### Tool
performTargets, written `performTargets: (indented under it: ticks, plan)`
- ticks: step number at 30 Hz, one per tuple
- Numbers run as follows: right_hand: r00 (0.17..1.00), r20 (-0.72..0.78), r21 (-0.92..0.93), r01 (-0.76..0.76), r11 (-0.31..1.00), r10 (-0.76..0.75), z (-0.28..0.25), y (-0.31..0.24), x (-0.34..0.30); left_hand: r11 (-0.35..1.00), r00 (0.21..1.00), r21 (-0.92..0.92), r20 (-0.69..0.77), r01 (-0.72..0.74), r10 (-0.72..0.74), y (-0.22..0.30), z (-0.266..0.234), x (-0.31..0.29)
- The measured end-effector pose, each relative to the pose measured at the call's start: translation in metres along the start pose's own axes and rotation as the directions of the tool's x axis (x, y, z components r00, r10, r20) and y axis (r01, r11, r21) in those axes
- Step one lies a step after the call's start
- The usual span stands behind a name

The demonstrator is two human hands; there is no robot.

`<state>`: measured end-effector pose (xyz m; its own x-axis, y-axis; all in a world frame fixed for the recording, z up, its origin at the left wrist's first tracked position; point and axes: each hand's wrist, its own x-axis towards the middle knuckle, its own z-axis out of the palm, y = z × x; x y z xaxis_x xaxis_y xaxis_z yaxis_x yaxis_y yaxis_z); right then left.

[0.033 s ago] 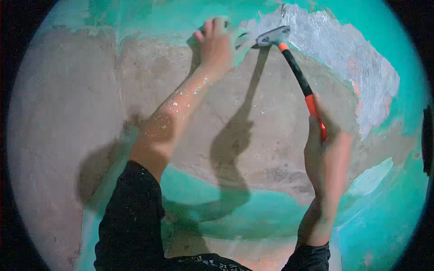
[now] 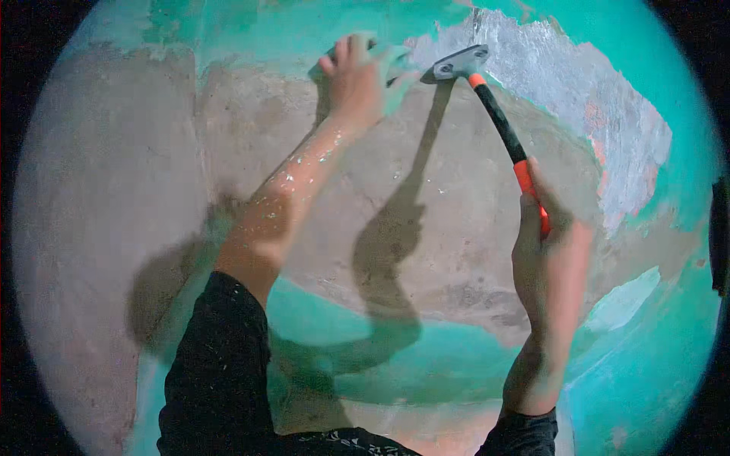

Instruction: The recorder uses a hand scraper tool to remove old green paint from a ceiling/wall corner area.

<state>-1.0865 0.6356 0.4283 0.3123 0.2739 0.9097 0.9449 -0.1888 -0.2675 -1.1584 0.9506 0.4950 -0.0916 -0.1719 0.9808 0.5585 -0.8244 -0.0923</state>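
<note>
Wall [image 2: 479,213]: grey-brown centre, green paint [image 2: 441,365] on far and near sides. Item 1: scraper [image 2: 500,121], right of centre; grey head [image 2: 460,62] far, black-and-orange handle running near; whether it touches the wall cannot be told. Right hand [image 2: 559,235]: wrapped round the handle's near end. Left hand [image 2: 361,80]: left of the head, blurred, fingers bent; grip cannot be told. Right: 1 pale patch [image 2: 578,83]. Handling, as judged: head low, pressure even, left fingers clear of the edge.

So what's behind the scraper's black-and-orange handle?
Bare grey-brown wall shows on both sides of the handle. The strip directly behind it is covered, and the right hand hides more lower down.
</note>
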Motion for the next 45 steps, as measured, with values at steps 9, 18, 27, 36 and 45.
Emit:
performTargets:
  ticks: [9,18,27,36,45]
  plan:
    - [0.995,0.074,-0.147,-0.058,0.988,0.069,-0.023,-0.024,0.023,0.977,0.999,0.209,0.017,0.033,-0.037,-0.063,-0.034,-0.032]
    - [0.993,0.029,-0.204,0.115,0.972,-0.111,-0.007,-0.041,0.037,0.98,1.0,0.197,0.027,0.005,-0.01,-0.067,-0.029,-0.038]
    - [0.999,0.034,-0.146,0.034,0.989,-0.03,-0.01,-0.05,0.037,0.984,1.0,0.179,0.016,-0.017,0.014,-0.071,-0.029,-0.04]
    - [0.992,0.089,-0.182,0.107,0.977,-0.092,-0.019,-0.056,0.032,0.979,0.999,0.202,0.034,0.002,-0.009,-0.072,-0.029,-0.039]
    - [0.994,0.067,-0.207,0.096,0.974,-0.084,-0.015,-0.059,0.034,0.992,1.0,0.127,-0.013,-0.022,0.024,-0.073,-0.027,-0.039]
